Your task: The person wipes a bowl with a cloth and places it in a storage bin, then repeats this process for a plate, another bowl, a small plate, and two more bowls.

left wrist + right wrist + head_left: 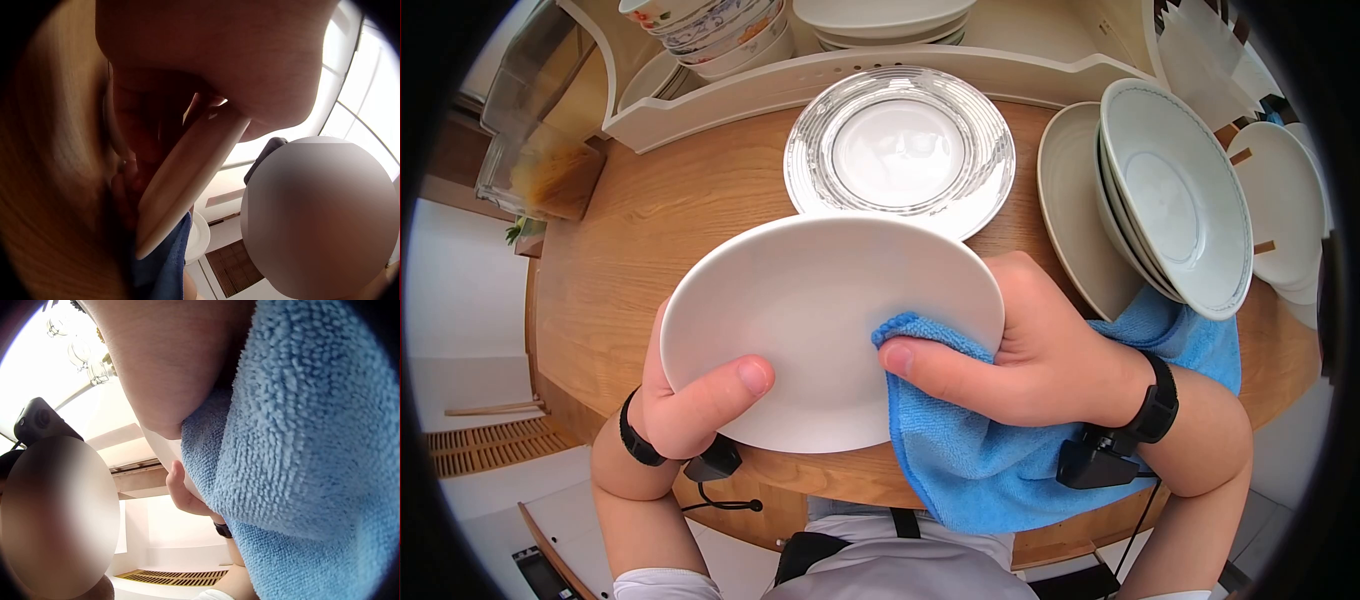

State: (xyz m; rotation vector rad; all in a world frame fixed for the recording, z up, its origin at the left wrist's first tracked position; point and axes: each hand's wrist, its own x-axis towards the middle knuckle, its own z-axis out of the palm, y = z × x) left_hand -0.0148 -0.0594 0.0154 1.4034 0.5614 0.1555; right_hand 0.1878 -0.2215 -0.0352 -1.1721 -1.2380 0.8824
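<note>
A plain white plate [830, 300] is held up over the near side of the table, its upper face towards the head camera. My left hand [700, 400] grips its left edge, thumb on the upper face and the other fingers behind it. At the opposite edge my right hand [1050, 350] pinches the plate through a blue cloth [970, 450], the thumb pressing a fold onto the face. The rest of the cloth hangs below and to the right. In the left wrist view the plate [194, 169] appears edge-on. The cloth [300, 456] fills much of the right wrist view.
A silver-rimmed plate [900, 150] lies beyond on the wooden table [640, 200]. To the right, bowls [1180, 190] lean tilted over a beige plate [1070, 200]. Further right is a rack with white plates [1280, 200]. A cream tray [730, 100] at the back holds stacked bowls [720, 40] and plates.
</note>
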